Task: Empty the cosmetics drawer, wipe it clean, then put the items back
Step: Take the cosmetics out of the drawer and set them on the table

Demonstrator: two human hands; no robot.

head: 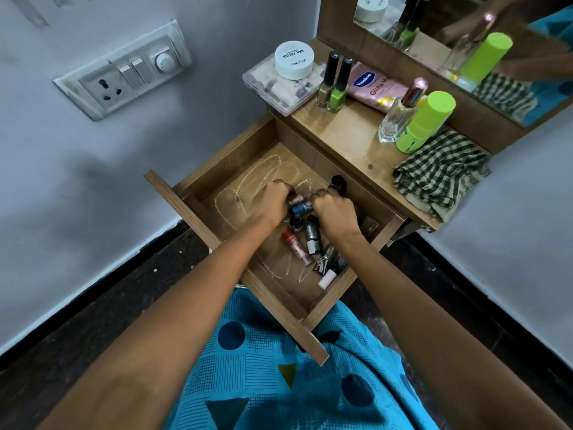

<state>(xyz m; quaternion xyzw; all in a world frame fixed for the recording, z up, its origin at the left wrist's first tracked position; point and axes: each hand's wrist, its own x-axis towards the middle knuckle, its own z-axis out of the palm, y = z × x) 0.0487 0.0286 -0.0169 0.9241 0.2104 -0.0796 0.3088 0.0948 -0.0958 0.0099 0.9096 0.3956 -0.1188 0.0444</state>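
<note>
Cosmetics drawer stands pulled fully out from under the dresser top, over the person's lap, and it is only partly emptied. Both hands are down inside it. The left hand has its fingers curled over small bottles near the middle of the drawer floor. The right hand is also closed tight, seemingly round a black-capped bottle, though how much else it holds is hidden.

A loose heap of tubes and vials lies along the drawer's right side, between the hands and the near corner. On the dresser top stand a white jar on a clear plastic box, two nail polish bottles, a pink lotion tube, a glass perfume bottle and a lime-green bottle.

Whitish powdery streaks cover the bare drawer floor, and the checked cloth lies crumpled on the dresser top's right end, well apart from both hands. So the emptying looks well along but unfinished; wiping and refilling are both left.
</note>
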